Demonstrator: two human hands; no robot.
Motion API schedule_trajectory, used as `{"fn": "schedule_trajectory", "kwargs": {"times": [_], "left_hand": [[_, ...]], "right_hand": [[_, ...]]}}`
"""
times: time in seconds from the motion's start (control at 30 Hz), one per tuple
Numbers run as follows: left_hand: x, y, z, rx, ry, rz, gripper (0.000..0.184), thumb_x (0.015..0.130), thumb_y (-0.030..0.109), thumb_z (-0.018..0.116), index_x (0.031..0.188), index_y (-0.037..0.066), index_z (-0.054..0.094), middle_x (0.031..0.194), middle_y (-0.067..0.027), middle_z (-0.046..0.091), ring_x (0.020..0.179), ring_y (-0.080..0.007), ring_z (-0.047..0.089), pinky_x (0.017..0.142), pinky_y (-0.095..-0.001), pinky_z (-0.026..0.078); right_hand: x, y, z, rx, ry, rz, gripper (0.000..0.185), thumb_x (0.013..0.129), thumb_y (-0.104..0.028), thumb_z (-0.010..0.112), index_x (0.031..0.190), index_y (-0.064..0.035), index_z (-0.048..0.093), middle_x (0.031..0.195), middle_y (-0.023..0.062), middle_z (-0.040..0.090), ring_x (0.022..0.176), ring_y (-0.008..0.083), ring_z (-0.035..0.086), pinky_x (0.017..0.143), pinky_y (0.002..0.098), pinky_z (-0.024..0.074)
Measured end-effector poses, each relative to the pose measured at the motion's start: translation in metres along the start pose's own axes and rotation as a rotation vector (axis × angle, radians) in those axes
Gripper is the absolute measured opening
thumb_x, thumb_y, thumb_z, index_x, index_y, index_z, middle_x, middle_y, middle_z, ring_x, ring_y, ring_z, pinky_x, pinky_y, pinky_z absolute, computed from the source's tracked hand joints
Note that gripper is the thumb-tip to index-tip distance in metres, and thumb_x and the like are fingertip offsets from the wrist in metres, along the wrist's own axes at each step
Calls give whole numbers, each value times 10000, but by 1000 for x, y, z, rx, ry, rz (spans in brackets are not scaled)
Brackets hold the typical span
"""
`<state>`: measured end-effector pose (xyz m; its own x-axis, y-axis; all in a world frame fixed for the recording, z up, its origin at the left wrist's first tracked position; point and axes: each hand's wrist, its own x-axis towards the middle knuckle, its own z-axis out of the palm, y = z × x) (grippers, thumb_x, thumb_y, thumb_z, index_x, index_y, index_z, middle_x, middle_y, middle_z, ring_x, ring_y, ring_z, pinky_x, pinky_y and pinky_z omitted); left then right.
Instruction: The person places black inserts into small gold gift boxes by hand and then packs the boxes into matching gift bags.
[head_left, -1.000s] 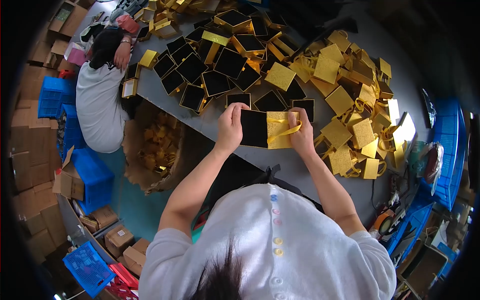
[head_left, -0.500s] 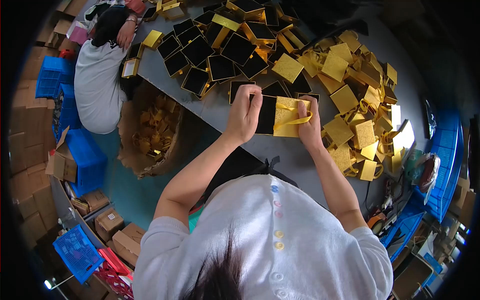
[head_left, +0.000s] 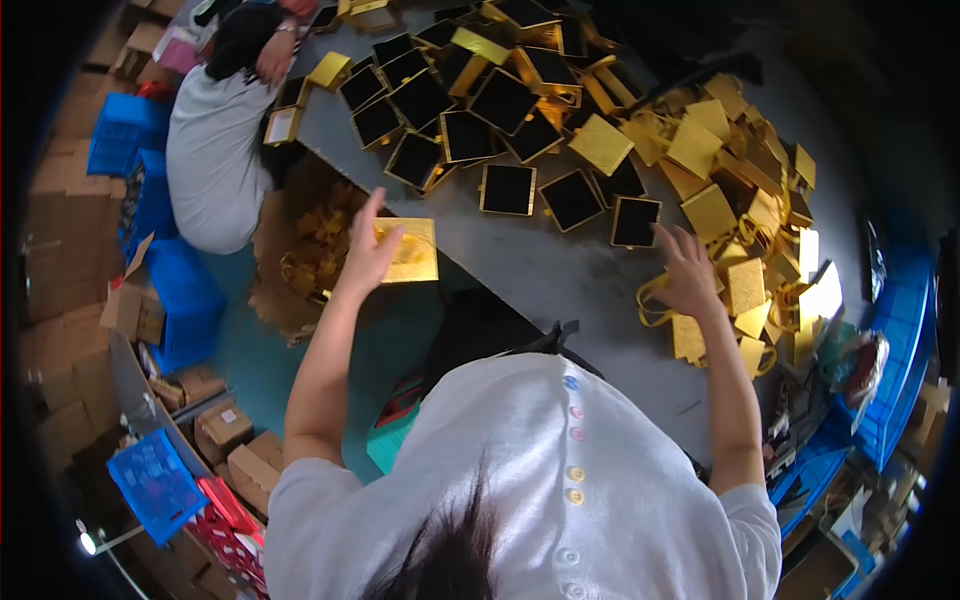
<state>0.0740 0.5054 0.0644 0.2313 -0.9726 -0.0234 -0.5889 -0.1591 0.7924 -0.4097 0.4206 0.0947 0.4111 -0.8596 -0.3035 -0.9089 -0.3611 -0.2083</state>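
Observation:
A gold box (head_left: 418, 252) is in my left hand (head_left: 366, 252), thumb over its face and index finger stretched upward, beside the open carton (head_left: 275, 250). My right hand (head_left: 688, 268) is empty with its fingers spread, above the table at the near left edge of the heap of gold boxes with ribbons (head_left: 693, 146). Just beyond its fingertips lies a black-faced gold-edged box (head_left: 635, 221). More black-faced boxes (head_left: 502, 101) are piled at the back middle. Yellow ribbon pieces (head_left: 322, 232) are inside the carton.
The grey table (head_left: 560, 270) has a long edge running diagonally below the boxes. Another person (head_left: 215, 150) leans on the table at upper left. Blue crates (head_left: 185, 305) and cardboard boxes (head_left: 222, 430) stand at left; a blue basket (head_left: 900, 330) is at right.
My left hand has moved left, off the table's edge, with the gold box. My right hand has let go of the gold box, moved right and opened.

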Motion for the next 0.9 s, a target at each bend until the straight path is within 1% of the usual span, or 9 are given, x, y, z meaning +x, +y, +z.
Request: {"fn": "schedule_trajectory", "kwargs": {"times": [0.07, 0.2, 0.3, 0.37, 0.47, 0.57, 0.67, 0.8, 0.9], "left_hand": [[-12, -18, -23, 852, 281, -107, 599, 858, 230, 639, 1384, 76, 399, 1378, -213, 394, 1251, -370, 402, 1056, -459, 330], [-26, 16, 32, 258, 18, 90, 390, 712, 119, 650, 1086, 13, 616, 1075, -196, 627, 1061, -384, 549, 952, -447, 429], [-47, 55, 105, -16, -325, 198, 589, 670, 136, 687, 1223, -1, 538, 1238, -211, 546, 1177, -386, 487, 1026, -448, 378], [-53, 90, 154, -122, -338, 294, 875, 654, 193, 760, 1399, 14, 339, 1373, -202, 427, 1264, -393, 399, 1077, -461, 322], [-30, 140, 180, -278, -245, 460, 1049, 625, 220, 807, 1467, 40, 208, 1413, -184, 379, 1299, -390, 360, 1100, -467, 290], [-23, 141, 189, -395, -197, 558, 1135, 587, 234, 836, 1480, 50, 161, 1429, -179, 347, 1309, -383, 347, 1100, -462, 287], [-28, 135, 193, -368, -243, 562, 1137, 585, 262, 842, 1475, 46, 168, 1428, -170, 327, 1310, -365, 346, 1097, -441, 293], [-36, 134, 184, -444, -377, 545, 1126, 591, 263, 846, 1461, 18, 174, 1403, -182, 337, 1287, -361, 379, 1099, -419, 302], [-38, 133, 180, -659, -305, 394, 1104, 610, 235, 852, 1465, 34, 183, 1413, -197, 323, 1307, -338, 374, 1103, -416, 305]], "right_hand": [[3, 38, 30, -117, -230, 296, 1014, 647, -182, 783, 1481, -281, 214, 1474, 133, 299, 1335, 396, 305, 1022, 567, 363], [19, 28, 28, -132, -253, 380, 668, 707, -130, 675, 1339, -187, 466, 1394, 112, 409, 1281, 379, 396, 995, 534, 387], [34, 30, 21, 48, 16, 250, 582, 739, -124, 637, 1302, -118, 491, 1324, 101, 478, 1233, 308, 462, 991, 463, 409], [27, -30, -25, 1368, -216, 212, 513, 795, -83, 562, 1301, -67, 477, 1259, 88, 523, 1156, 219, 525, 965, 365, 432], [30, -65, 0, 1288, -108, -283, 495, 891, -69, 495, 1377, -69, 406, 1198, 102, 581, 1097, 179, 563, 928, 299, 444], [28, -96, -12, 1334, 150, -23, 531, 890, -98, 534, 1397, -70, 375, 1183, 155, 601, 1105, 237, 572, 944, 342, 441], [27, -115, -26, 468, 630, -241, 319, 880, -30, 525, 1193, -35, 588, 1095, 209, 620, 1020, 342, 605, 889, 366, 478], [21, -119, -30, 971, 717, 61, 224, 967, -114, 494, 866, 27, 637, 909, 119, 665, 842, 190, 632, 772, 307, 495], [43, -87, -9, 1480, 561, 213, 394, 1007, -368, 432, 1074, -15, 592, 919, 90, 655, 832, 178, 627, 777, 318, 501]]}}
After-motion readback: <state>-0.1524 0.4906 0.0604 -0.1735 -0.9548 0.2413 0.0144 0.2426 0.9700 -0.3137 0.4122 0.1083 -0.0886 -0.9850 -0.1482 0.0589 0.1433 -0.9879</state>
